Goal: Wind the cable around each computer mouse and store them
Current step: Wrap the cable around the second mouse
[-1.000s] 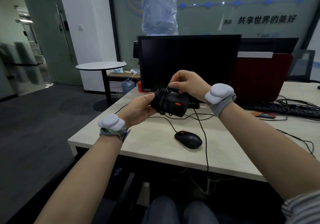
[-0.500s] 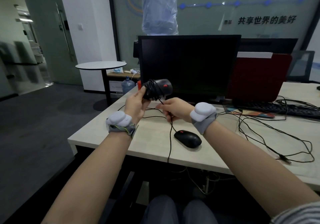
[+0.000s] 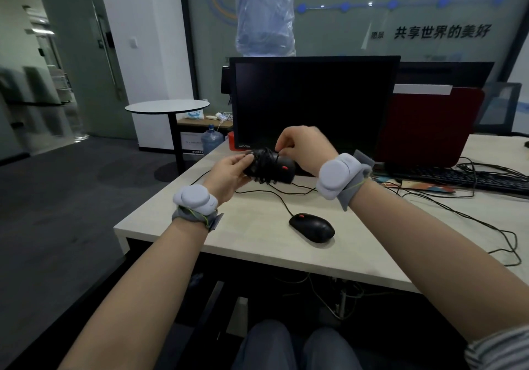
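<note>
Over desk (image 3: pixel 257 243); left hand (image 3: pixel 229 175) grips mouse (image 3: pixel 272 166) lengthwise left-right.

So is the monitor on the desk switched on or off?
It looks off: the monitor has a uniformly black screen with no image or glow. Whether it is only asleep cannot be told.

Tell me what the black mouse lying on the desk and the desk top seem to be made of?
The black computer mouse with the red scroll wheel looks like matte moulded plastic: a smooth rounded shell with only a dull sheen. The pale beige desk top looks like laminated board, judging by its flat, even surface with faint grain and its straight edge.
</note>
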